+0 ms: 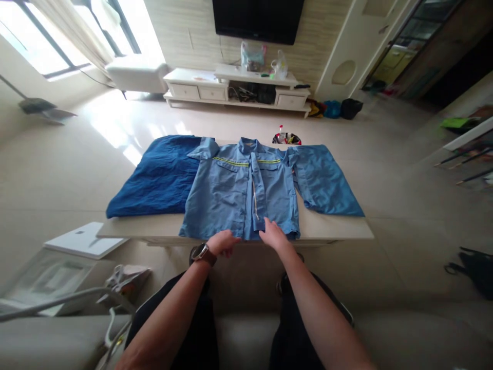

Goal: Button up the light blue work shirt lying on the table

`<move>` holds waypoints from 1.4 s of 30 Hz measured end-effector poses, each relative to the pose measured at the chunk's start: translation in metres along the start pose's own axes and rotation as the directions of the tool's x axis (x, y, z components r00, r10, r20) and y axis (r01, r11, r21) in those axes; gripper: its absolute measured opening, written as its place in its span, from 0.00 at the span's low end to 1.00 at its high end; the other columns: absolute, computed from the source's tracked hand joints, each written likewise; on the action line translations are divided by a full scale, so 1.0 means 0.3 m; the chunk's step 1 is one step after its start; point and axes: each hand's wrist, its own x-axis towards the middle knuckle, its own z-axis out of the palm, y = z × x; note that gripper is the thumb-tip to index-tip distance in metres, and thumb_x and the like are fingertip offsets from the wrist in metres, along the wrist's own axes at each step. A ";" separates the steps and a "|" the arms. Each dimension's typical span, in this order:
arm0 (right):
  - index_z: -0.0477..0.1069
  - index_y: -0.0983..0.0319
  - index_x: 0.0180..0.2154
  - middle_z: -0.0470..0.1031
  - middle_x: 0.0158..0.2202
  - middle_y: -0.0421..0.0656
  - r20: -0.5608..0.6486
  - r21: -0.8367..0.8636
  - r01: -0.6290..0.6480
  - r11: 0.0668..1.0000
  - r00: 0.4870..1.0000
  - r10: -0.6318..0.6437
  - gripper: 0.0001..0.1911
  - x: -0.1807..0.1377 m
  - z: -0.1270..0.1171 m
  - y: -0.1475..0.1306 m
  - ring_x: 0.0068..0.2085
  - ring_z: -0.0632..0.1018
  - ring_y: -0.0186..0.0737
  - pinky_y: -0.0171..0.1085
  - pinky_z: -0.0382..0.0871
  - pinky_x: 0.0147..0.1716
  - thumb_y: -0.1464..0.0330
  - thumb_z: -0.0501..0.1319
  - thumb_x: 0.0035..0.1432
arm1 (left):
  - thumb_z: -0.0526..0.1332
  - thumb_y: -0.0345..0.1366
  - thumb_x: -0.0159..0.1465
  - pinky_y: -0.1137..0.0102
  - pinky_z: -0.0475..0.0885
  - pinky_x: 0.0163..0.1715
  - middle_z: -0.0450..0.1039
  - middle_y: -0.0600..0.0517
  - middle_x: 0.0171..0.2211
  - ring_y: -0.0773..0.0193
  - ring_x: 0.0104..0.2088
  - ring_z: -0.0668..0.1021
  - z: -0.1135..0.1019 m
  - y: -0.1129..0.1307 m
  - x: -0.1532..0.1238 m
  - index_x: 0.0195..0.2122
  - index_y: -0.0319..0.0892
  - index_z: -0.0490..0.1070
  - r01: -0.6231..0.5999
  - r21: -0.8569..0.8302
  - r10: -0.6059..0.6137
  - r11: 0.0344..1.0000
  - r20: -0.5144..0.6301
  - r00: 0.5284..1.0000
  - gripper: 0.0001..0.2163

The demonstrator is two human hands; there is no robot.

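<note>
Both hands [250,240] at near hem of light-blue shirt [241,192], table [335,226]

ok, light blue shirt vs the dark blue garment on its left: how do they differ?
The light blue shirt is pale; the dark blue garment is a deeper blue. The shirt lies spread front up, collar and reflective chest stripe showing; the garment is a plain folded slab with no such detail visible. Both hands, left hand and right hand, are at the shirt's hem; neither touches the garment. Both lie flat on the table, and the shirt's edge overlaps the garment.
</note>
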 end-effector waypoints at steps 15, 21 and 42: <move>0.75 0.58 0.58 0.78 0.51 0.50 -0.079 0.193 -0.045 0.980 0.995 0.061 0.24 0.095 0.051 0.053 0.58 0.74 0.51 0.46 0.64 0.59 0.56 0.61 0.64 | 0.57 0.43 0.70 0.72 0.74 0.34 0.69 0.48 0.46 0.69 0.30 0.81 0.202 0.007 -0.034 0.50 0.44 0.63 0.171 -0.974 -0.115 0.146 0.155 0.981 0.12; 0.74 0.59 0.48 0.78 0.43 0.46 -0.240 0.459 -0.082 0.885 0.947 0.212 0.22 0.160 0.128 0.113 0.43 0.78 0.44 0.42 0.71 0.48 0.63 0.69 0.51 | 0.59 0.35 0.68 0.72 0.72 0.29 0.68 0.44 0.50 0.66 0.31 0.82 0.193 0.005 -0.015 0.45 0.42 0.64 0.123 -0.988 -0.277 0.094 0.093 0.956 0.07; 0.80 0.64 0.35 0.82 0.31 0.43 -0.427 0.862 0.320 0.393 0.876 0.226 0.21 0.120 0.060 0.005 0.32 0.79 0.40 0.38 0.72 0.35 0.55 0.73 0.43 | 0.66 0.31 0.64 0.75 0.65 0.20 0.78 0.51 0.31 0.73 0.19 0.73 0.183 0.046 0.045 0.34 0.38 0.70 -0.045 -0.997 -0.241 -0.059 -0.030 0.970 0.05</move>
